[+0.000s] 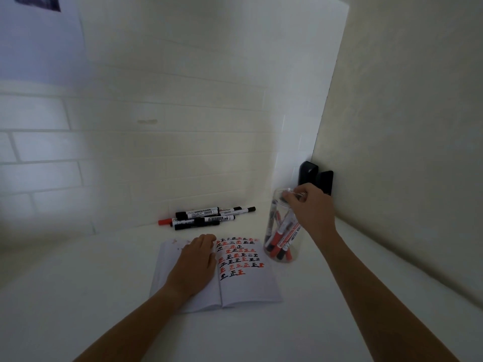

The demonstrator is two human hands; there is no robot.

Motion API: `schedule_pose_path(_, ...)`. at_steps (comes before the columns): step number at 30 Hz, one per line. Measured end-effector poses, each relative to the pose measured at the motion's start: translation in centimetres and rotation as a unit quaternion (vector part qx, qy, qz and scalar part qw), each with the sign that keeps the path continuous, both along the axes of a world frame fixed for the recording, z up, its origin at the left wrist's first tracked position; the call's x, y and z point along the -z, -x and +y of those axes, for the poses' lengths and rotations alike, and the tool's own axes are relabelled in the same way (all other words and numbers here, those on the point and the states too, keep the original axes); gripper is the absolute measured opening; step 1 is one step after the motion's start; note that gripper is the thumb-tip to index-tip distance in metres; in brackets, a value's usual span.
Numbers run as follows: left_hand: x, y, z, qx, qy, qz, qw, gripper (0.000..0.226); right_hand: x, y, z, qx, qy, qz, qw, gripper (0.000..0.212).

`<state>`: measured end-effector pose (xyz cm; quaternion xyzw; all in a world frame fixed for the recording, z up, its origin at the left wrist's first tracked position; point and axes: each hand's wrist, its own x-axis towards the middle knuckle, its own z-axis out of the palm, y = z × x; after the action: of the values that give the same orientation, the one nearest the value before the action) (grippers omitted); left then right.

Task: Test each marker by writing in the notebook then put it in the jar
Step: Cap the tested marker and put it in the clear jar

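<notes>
Head view: judged well past halfway. Stood on the white tabletop (326, 296) just right of the notebook (248, 288): clear jar (281, 246), already holding a good many red and black markers. Left to test: a small pile of markers (206, 217) beyond the notebook, lying flat, long axes roughly left to right. Right page crowded with red and black test marks. Left hand (194, 262) spread flat on the left page. Right hand (308, 205) over the jar mouth, fingers curled at the rim; whether pinching a marker, could not tell.
</notes>
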<state>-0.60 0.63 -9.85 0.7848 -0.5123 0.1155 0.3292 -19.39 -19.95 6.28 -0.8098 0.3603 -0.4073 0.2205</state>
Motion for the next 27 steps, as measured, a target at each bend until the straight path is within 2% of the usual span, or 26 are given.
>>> schedule_pose_path(4, -0.2, 0.1, 0.0, 0.003, 0.006, -0.004, 1.000, 0.040, 1.0, 0.1, 0.8, 0.025, 0.028, -0.049, 0.998, 0.030)
schedule_pose_path(6, -0.2, 0.1, 0.0, 0.006, 0.010, 0.000, 1.000, 0.037, 1.7, 0.1, 2.2, 0.030, 0.090, -0.124, 0.988, 0.017)
schedule_pose_path(8, -0.2, 0.1, -0.1, 0.008, 0.012, 0.007, 1.000, 0.033, 2.7, -0.2, 4.0, -0.008, 0.154, -0.158, 0.975, 0.006)
schedule_pose_path(10, -0.1, 0.0, -0.1, 0.009, 0.012, 0.009, 1.000, 0.032, 4.5, -1.1, 5.8, -0.073, 0.168, -0.127, 0.975, 0.006)
schedule_pose_path(16, 0.1, -0.6, -0.3, 0.015, 0.014, 0.023, 1.000, 0.023, 14.1, -3.1, 7.6, -0.177, 0.124, 0.100, 0.971, 0.003)
schedule_pose_path(20, -0.6, -2.2, -0.8, 0.001, 0.015, 0.043, 0.999, 0.015, 15.8, -3.4, 7.3, -0.188, 0.132, 0.146, 0.962, 0.019)
schedule_pose_path(23, -1.2, -3.8, -1.7, -0.017, 0.005, 0.024, 1.000, 0.016, 16.0, -3.5, 7.5, -0.187, 0.141, 0.155, 0.960, 0.025)
schedule_pose_path(27, -1.6, -6.2, -3.4, -0.074, -0.029, -0.037, 0.996, 0.041, 16.3, -3.6, 7.2, -0.192, 0.131, 0.148, 0.961, 0.023)
